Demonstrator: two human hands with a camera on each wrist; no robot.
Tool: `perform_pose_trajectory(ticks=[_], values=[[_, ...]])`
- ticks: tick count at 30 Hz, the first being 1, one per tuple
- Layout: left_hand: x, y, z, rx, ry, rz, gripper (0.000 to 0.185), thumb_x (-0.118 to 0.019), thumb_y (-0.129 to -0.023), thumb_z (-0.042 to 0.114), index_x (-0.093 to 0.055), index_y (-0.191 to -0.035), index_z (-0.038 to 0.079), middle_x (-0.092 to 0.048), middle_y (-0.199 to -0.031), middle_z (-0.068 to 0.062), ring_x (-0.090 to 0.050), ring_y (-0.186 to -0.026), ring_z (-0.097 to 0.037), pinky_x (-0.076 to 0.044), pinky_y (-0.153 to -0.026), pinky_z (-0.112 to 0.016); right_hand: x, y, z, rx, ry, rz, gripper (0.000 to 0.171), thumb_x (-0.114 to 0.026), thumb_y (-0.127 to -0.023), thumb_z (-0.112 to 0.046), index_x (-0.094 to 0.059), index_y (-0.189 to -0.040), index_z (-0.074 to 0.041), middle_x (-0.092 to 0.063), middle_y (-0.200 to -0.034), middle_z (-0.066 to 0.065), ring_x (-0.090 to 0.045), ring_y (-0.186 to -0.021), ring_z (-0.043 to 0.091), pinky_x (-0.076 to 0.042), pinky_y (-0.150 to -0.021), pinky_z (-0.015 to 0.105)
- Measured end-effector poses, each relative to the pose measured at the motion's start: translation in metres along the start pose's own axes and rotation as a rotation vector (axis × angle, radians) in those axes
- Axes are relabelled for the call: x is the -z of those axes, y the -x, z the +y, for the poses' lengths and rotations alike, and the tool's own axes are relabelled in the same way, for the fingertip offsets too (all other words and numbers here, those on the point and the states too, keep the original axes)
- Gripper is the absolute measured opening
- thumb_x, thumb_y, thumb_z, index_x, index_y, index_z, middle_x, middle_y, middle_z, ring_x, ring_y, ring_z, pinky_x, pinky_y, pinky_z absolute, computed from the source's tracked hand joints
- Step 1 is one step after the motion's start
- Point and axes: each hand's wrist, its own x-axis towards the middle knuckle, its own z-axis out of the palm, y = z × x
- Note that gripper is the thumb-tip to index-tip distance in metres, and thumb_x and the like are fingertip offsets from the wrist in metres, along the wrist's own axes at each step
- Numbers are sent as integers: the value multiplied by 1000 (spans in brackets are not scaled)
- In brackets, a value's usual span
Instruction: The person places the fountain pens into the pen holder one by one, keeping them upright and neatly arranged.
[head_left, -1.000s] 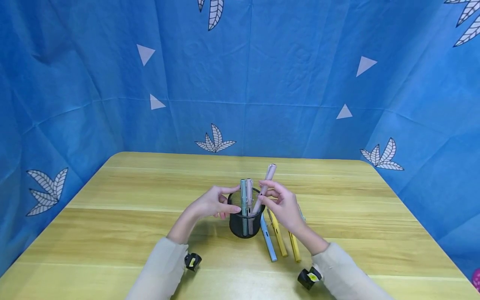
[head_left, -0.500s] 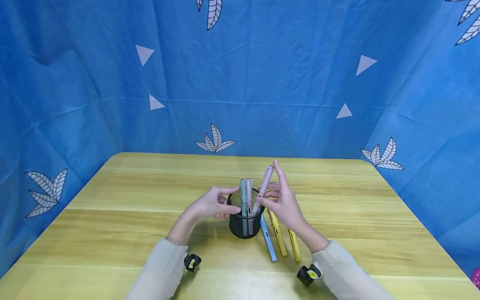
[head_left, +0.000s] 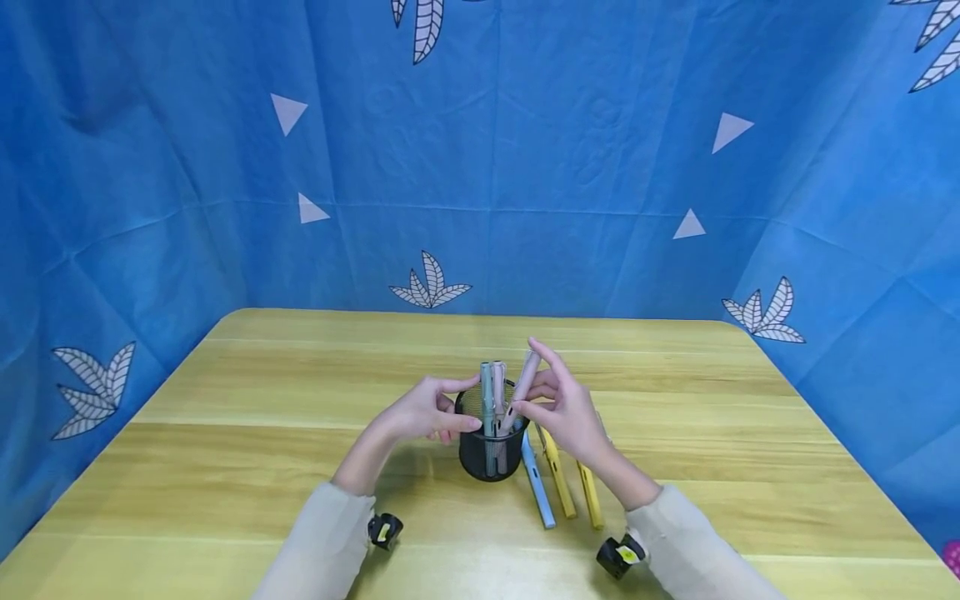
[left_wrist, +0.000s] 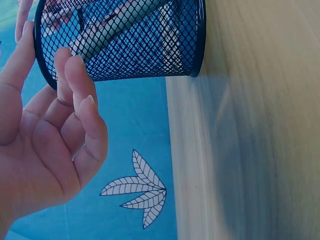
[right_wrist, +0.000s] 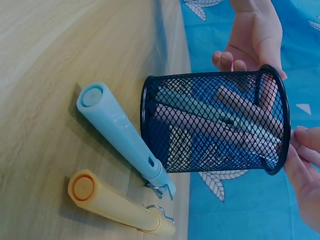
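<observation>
A black mesh pen holder [head_left: 472,460] stands upright on the table. My left hand [head_left: 420,410] holds its left side, thumb and index finger at the rim. In the holder are a teal pen [head_left: 487,396] and a pale pink pen [head_left: 499,382]. My right hand [head_left: 566,412] pinches a pale lilac pen [head_left: 525,379], tilted to the right, its lower part inside the holder. The right index fingertip is at that pen's top end. Through the mesh [right_wrist: 210,120] in the right wrist view, several pens show inside.
A light blue pen [head_left: 540,493] lies just right of the holder, with a yellow pen [head_left: 559,482] beside it. Another yellow pen [head_left: 591,498] lies partly under the right wrist, which also mostly hides a pale pen [head_left: 602,425]. Blue cloth [head_left: 480,150] hangs behind the table.
The lilac pen has gone lower into the holder. My right index finger rose straight off its side, then came down to the pen's top. My left hand and the holder stayed put.
</observation>
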Motion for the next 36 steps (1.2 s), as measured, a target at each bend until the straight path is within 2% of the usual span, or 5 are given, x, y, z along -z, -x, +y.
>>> perform_pose_trajectory(ticks=[10,18,27,30,36], values=[[-1,1,0,-7,-3,0,67,-69,-79,21,-37,-137,12,-52,-53,-8,-54,-57,-41,-41,-45,-28,-2,0,2,53,57,-10,78,-67,-74,9,-28,-139,-8,-58,-85,12,-60,-75,23,-51,-63,26],[-1,1,-1,-11,9,-8,67,-69,-80,21,-36,-137,11,-52,-52,-8,-54,-56,-40,-39,-44,-26,-2,1,1,66,43,-7,72,-67,-73,10,-30,-133,-6,-59,-84,13,-60,-73,23,-52,-62,27],[-2,0,0,-14,28,-16,67,-68,-80,20,-35,-138,10,-52,-52,-8,-54,-54,-37,-37,-43,-25,-2,1,0,75,113,-32,68,-68,-72,10,-37,-131,-5,-59,-81,10,-60,-72,20,-51,-63,25],[-3,1,0,-15,21,-18,67,-68,-81,20,-35,-138,11,-53,-52,-8,-54,-55,-38,-37,-43,-26,-2,1,0,64,137,-29,58,-67,-73,9,-44,-126,-2,-60,-82,11,-61,-73,21,-51,-64,25],[-2,1,2,-9,9,-17,67,-67,-81,20,-34,-138,11,-54,-54,-8,-55,-57,-41,-41,-44,-29,-3,2,-19,31,163,-30,38,-64,-74,13,-55,-111,10,-60,-84,20,-61,-76,31,-52,-67,33]])
